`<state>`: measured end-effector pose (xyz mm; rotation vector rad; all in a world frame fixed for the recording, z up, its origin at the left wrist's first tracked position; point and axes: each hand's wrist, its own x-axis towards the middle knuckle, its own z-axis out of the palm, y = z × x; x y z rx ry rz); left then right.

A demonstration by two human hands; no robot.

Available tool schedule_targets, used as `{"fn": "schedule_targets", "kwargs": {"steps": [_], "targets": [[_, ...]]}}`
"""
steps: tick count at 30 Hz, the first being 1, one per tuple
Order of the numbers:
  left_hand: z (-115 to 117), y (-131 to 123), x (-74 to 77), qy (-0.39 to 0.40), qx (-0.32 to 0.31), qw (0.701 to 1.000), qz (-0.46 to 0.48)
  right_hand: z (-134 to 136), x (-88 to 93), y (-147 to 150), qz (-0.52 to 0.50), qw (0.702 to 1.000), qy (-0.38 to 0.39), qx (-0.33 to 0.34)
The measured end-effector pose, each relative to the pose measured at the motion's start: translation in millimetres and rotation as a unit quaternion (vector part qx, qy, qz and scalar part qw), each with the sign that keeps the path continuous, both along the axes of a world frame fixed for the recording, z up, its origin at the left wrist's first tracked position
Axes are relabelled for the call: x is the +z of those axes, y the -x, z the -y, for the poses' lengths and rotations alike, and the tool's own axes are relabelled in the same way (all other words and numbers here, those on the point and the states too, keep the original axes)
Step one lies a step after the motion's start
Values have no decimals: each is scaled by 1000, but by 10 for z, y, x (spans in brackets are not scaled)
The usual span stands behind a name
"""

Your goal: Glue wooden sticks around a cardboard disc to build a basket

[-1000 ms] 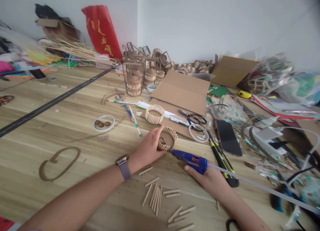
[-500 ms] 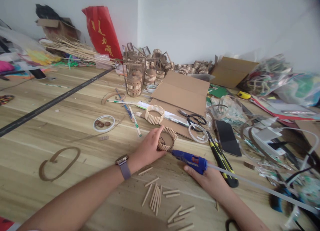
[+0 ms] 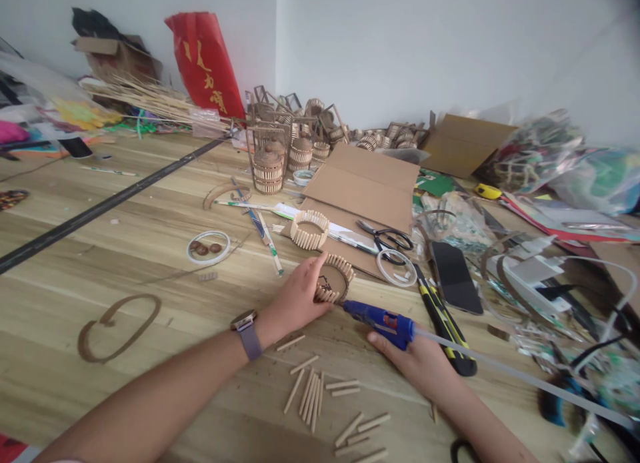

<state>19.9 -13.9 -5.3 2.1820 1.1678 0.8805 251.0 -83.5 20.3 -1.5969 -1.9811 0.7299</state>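
Note:
My left hand (image 3: 299, 289) is closed on the left side of a small round basket base (image 3: 341, 271), a brown ring edged with short wooden sticks. In my right hand (image 3: 425, 359) is a blue hot glue gun (image 3: 377, 321), with a long glue stick (image 3: 525, 379) trailing from its back. The gun's nozzle points at the near right rim of the base; whether it touches I cannot tell. Just beyond lies a second, paler stick ring (image 3: 310, 229). Several loose short sticks (image 3: 311, 395) are scattered on the table in front of my hands.
Right of the base lie a utility knife (image 3: 447, 323), a phone (image 3: 456, 276) and black scissors (image 3: 387, 237). Cardboard (image 3: 363, 183) and finished little baskets (image 3: 269, 168) stand behind. A white ring (image 3: 209, 247) and a brown strip loop (image 3: 120, 328) lie left.

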Motion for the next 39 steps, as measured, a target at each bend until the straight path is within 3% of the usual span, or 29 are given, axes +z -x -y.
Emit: {"fn": "schedule_targets", "kwargs": {"steps": [10,16,20,24,28,31,33,35,37,39], "targets": [[-3,6,-15,-2,-2,1000,11,6,-7,8,-8,1000,3,-13],[7,5,0,8,-8,1000,7,-12,-39,-11,-18,998,5,-67],[12,8,9,2,-10,1000,1,-44,-24,-75,-70,988,51,-127],[11,10,1,-6,-7,1000,-2,-86,61,-174,-185,954,158,-174],[8,2,-1,-4,6,1000,-4,-124,212,-217,-253,925,227,-168],[9,-2,2,0,9,1000,-2,-145,276,-251,-218,930,256,-147],[13,-2,5,2,7,1000,5,-150,278,-300,-116,960,213,-139],[18,-1,8,2,6,1000,7,-139,270,-346,36,982,102,-158],[21,-1,8,6,8,1000,3,-100,273,-338,164,972,-48,-162],[20,-2,3,9,10,1000,2,-23,285,-236,214,957,-168,-98]]}}
